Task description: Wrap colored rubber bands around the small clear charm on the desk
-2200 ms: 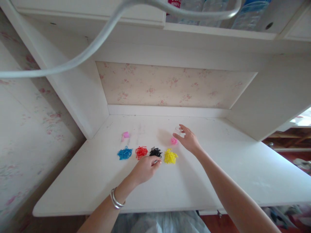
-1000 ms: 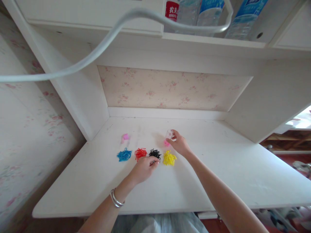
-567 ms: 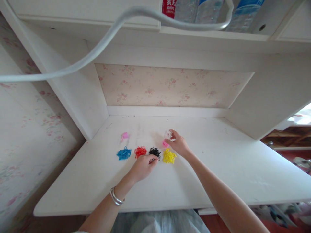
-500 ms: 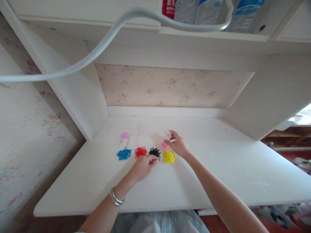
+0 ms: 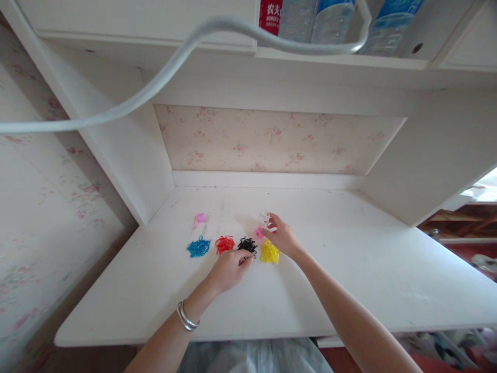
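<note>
At the near edge of a pile of black rubber bands (image 5: 247,244), the fingers of my left hand (image 5: 229,270) are pinched together. What lies between those fingertips is too small to make out. My right hand (image 5: 282,237) grips a small clear plastic bottle (image 5: 264,217) with a pink mouth, tilted down just above the table. Yellow rubber bands (image 5: 269,252) lie below my right hand. Red bands (image 5: 224,244) and blue bands (image 5: 199,247) form piles to the left. Behind the blue pile rests a small pink cap (image 5: 200,218).
The white desk (image 5: 349,290) has side panels and a low back ledge. A pale curved tube (image 5: 163,72) crosses the upper view. Several plastic bottles (image 5: 334,23) and a red-labelled one (image 5: 271,15) stand on the shelf overhead.
My right hand has shifted slightly left and towards me, tilting the clear bottle's pink mouth more to the left. My left hand stays at the black pile.
</note>
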A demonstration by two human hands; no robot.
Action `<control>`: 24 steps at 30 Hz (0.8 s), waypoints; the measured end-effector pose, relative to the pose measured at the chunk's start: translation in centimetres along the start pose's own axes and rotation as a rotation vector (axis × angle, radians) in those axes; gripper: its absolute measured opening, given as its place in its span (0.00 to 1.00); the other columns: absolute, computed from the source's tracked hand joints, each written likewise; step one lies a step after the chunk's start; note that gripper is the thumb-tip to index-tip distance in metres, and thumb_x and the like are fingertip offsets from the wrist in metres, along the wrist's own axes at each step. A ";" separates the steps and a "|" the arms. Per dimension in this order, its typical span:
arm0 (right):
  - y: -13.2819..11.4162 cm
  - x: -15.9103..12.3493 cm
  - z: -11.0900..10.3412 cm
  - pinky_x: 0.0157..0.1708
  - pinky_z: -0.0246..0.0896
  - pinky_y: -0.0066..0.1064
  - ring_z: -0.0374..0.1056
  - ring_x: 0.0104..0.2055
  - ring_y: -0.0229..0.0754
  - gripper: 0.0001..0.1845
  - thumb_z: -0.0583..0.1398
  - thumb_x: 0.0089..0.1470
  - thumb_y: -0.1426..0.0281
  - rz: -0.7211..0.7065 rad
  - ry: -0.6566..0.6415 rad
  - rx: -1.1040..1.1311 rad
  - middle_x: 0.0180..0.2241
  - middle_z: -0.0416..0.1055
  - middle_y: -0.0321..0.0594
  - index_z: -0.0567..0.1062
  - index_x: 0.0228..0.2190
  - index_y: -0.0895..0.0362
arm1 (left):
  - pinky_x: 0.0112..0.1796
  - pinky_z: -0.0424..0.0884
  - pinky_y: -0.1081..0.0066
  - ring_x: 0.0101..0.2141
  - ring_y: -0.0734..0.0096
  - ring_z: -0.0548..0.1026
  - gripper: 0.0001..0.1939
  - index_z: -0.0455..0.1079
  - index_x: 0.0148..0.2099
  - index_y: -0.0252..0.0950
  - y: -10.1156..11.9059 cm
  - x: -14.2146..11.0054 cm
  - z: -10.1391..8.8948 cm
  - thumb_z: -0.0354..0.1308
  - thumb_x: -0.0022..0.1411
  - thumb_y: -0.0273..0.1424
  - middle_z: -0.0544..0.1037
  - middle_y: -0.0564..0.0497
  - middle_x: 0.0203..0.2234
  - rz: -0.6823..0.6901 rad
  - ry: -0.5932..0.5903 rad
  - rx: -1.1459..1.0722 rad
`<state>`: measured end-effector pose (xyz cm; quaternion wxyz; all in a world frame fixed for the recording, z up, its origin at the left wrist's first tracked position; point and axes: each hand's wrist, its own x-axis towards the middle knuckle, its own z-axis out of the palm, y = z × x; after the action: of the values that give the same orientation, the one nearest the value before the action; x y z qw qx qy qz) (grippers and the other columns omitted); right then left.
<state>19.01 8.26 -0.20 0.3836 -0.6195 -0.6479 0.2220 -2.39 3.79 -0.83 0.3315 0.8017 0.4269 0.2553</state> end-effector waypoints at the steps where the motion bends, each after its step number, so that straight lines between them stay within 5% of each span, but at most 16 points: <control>1: 0.1 0.0 0.0 0.35 0.65 0.31 0.68 0.40 0.39 0.30 0.62 0.46 0.62 0.000 0.000 0.008 0.42 0.72 0.40 0.63 0.52 0.52 | 0.36 0.68 0.73 0.33 0.69 0.75 0.16 0.75 0.43 0.38 0.0 0.0 0.0 0.48 0.63 0.36 0.79 0.49 0.34 0.000 -0.001 0.001; 8: 2.7 -0.6 -0.7 0.37 0.64 0.32 0.67 0.39 0.39 0.26 0.57 0.51 0.59 0.005 0.077 0.041 0.43 0.71 0.40 0.65 0.51 0.52 | 0.36 0.68 0.73 0.33 0.69 0.75 0.16 0.75 0.43 0.37 -0.1 0.0 0.0 0.47 0.63 0.36 0.79 0.49 0.34 0.001 -0.013 0.034; 14: 6.2 -2.7 -1.7 0.37 0.62 0.33 0.66 0.33 0.39 0.15 0.54 0.53 0.61 0.056 0.066 -0.143 0.36 0.73 0.39 0.77 0.35 0.53 | 0.39 0.67 0.73 0.36 0.68 0.75 0.15 0.75 0.41 0.39 0.8 -0.1 0.7 0.47 0.64 0.34 0.79 0.50 0.34 0.050 -0.019 0.142; 19: 6.1 -3.1 -1.3 0.40 0.61 0.31 0.68 0.39 0.40 0.14 0.55 0.53 0.61 -0.031 -0.033 -0.202 0.38 0.72 0.37 0.79 0.36 0.48 | 0.39 0.66 0.73 0.37 0.68 0.75 0.14 0.74 0.39 0.39 1.6 0.3 2.4 0.46 0.64 0.32 0.79 0.50 0.34 0.092 -0.025 0.233; 24: 5.5 -2.6 -0.6 0.38 0.60 0.29 0.68 0.37 0.38 0.12 0.56 0.52 0.62 0.007 -0.045 -0.252 0.37 0.72 0.36 0.80 0.33 0.47 | 0.38 0.67 0.70 0.39 0.64 0.76 0.12 0.72 0.39 0.39 2.3 0.9 3.7 0.47 0.64 0.32 0.79 0.48 0.36 -0.004 -0.017 0.407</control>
<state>22.80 6.37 -4.62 0.2871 -0.6599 -0.6771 0.1540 1.80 2.44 -1.42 0.1666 0.8534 0.4686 0.1561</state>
